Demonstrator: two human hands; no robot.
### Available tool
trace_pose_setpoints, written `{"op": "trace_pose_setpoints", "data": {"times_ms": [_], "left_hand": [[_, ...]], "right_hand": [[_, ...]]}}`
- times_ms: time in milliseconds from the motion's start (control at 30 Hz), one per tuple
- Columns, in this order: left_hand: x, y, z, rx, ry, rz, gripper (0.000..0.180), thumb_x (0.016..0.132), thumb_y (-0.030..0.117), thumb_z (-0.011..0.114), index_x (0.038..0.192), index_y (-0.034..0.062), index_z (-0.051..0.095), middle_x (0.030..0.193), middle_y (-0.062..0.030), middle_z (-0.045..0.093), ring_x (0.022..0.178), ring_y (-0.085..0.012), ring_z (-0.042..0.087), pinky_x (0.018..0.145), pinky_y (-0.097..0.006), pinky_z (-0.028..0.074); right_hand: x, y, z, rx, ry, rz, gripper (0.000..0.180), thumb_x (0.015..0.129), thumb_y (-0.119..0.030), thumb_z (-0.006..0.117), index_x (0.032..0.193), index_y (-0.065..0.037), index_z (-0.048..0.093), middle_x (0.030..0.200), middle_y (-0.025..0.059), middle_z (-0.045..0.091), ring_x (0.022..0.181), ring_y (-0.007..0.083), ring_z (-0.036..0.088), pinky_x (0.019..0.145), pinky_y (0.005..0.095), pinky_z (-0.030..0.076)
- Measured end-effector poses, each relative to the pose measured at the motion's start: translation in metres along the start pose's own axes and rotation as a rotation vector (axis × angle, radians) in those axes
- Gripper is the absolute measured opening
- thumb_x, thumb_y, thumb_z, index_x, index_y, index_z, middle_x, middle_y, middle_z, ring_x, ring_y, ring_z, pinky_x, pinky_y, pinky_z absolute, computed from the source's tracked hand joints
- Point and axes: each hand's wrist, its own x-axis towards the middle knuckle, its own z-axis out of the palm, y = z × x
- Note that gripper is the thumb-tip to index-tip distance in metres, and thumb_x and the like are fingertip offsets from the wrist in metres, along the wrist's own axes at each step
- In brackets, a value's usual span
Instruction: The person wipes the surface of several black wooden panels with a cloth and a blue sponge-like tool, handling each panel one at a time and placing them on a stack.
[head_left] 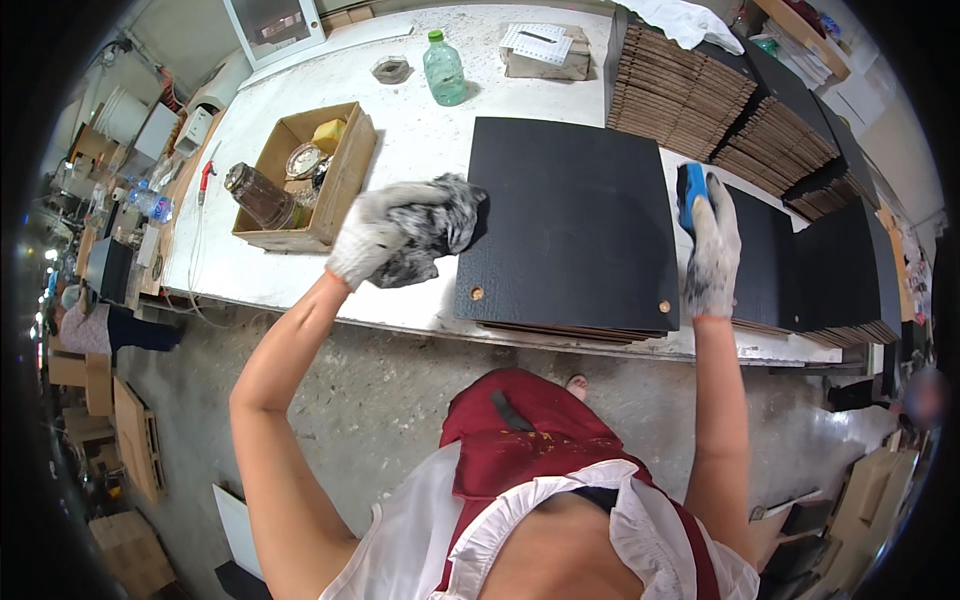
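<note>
My left hand (362,232), in a white work glove, grips a crumpled white rag (432,222) stained black. The rag is at the left edge of a square black panel (572,215), which lies on top of a stack of panels near the table's front edge. Two small round holes show in the panel's near corners. Beyond the panel's right edge, my right hand (714,255), in a stained white glove, has its fingers closed on a small blue block with a dark face (691,197). Whether the block touches anything is unclear.
A wooden box (345,205) at left holds a dark jar and a yellow sponge. Behind stand a green-capped bottle (444,72) and a block with a white card (545,50). More black panels (765,260) lie at right, and tall panel stacks (680,85) rise behind them.
</note>
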Motion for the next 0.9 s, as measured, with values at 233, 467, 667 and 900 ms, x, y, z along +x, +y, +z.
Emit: {"op": "trace_pose_setpoints", "data": {"times_ms": [233,467,667,900], "left_hand": [[-0.005,0.061,-0.017,-1.004,0.293,-0.091,0.045,0.077,-0.006,0.056,0.122,-0.0029,0.053,0.106,-0.0192,0.065,0.092,-0.0271,0.067,0.079,-0.04,0.061],[0.021,0.012,0.066,0.384,-0.295,0.281,0.054,0.086,0.022,0.062,0.137,0.0124,0.047,0.141,-0.0182,0.044,0.136,-0.0373,0.034,0.114,-0.046,0.028],[0.147,-0.026,0.077,0.552,0.082,0.062,0.054,0.083,0.023,0.057,0.135,0.0092,0.048,0.14,-0.0158,0.047,0.129,-0.0345,0.044,0.107,-0.041,0.037],[0.075,0.061,0.187,0.203,-0.265,0.771,0.065,0.071,0.037,0.07,0.13,0.0117,0.056,0.143,-0.0148,0.043,0.136,-0.0331,0.035,0.116,-0.046,0.024]], "right_hand": [[-0.039,0.038,-0.001,-0.272,0.165,-0.112,0.054,0.097,-0.023,0.051,0.139,0.007,0.036,0.138,0.0226,0.044,0.127,0.0288,0.044,0.108,0.0361,0.033],[-0.04,0.037,-0.002,-0.07,0.194,-0.029,0.057,0.096,-0.025,0.052,0.138,0.009,0.037,0.137,0.0207,0.044,0.125,0.0271,0.045,0.107,0.0348,0.033],[-0.039,0.039,0.0,0.024,0.206,-0.043,0.052,0.097,-0.013,0.05,0.139,0.011,0.031,0.136,0.0271,0.044,0.127,0.0303,0.045,0.107,0.0363,0.036],[-0.039,0.046,-0.012,0.112,0.372,-0.019,0.054,0.097,-0.015,0.05,0.14,0.01,0.029,0.142,0.0221,0.037,0.126,0.0264,0.044,0.105,0.0359,0.038]]}}
